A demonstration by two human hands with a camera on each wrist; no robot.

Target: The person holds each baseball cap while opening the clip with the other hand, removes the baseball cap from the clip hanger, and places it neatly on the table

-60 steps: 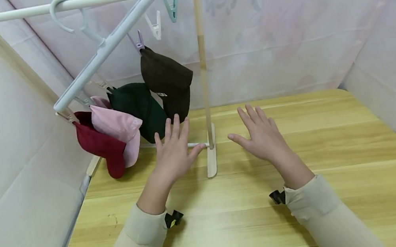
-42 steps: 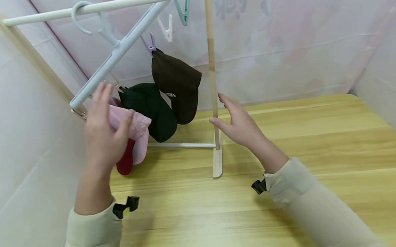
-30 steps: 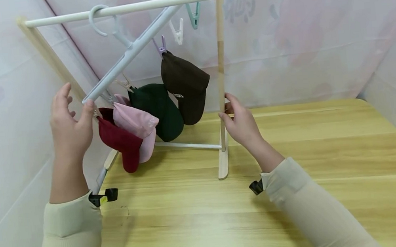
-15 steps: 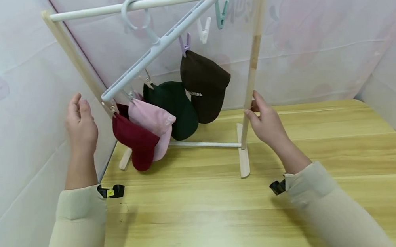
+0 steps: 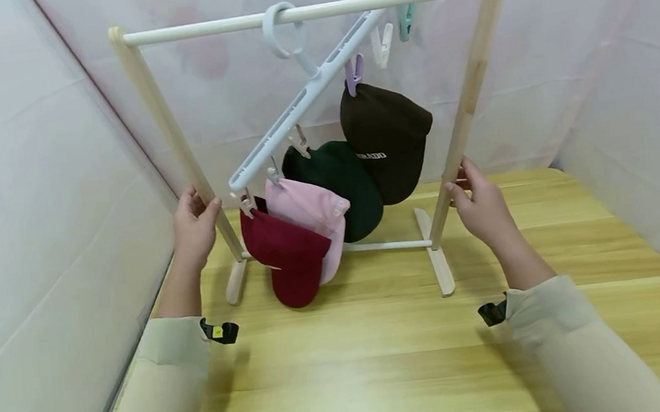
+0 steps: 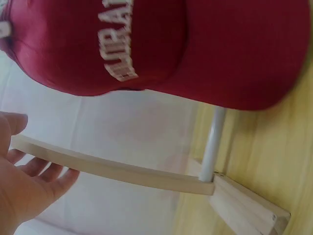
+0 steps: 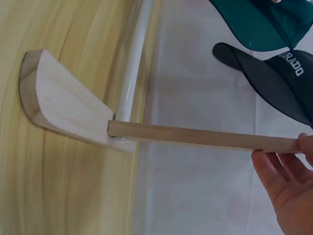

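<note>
Both hands, left hand [image 5: 193, 224] and right hand [image 5: 481, 203], curl their fingers round the two square wooden posts of the rack [image 5: 311, 10] on the grained worktop [image 5: 392, 359]. Between the fingers, beyond them, four soft caps [image 5: 386, 139] hang from a tilted white plastic hanger [image 5: 318, 87].

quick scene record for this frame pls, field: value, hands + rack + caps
left hand: grips the left post of the rack
right hand: grips the right post
rack: upright on the wooden table, white top rail
hanger: tilted, hooked on the top rail
caps: four clipped in a row: red cap, pink cap, green cap, brown cap
spare clips: two, bare
</note>
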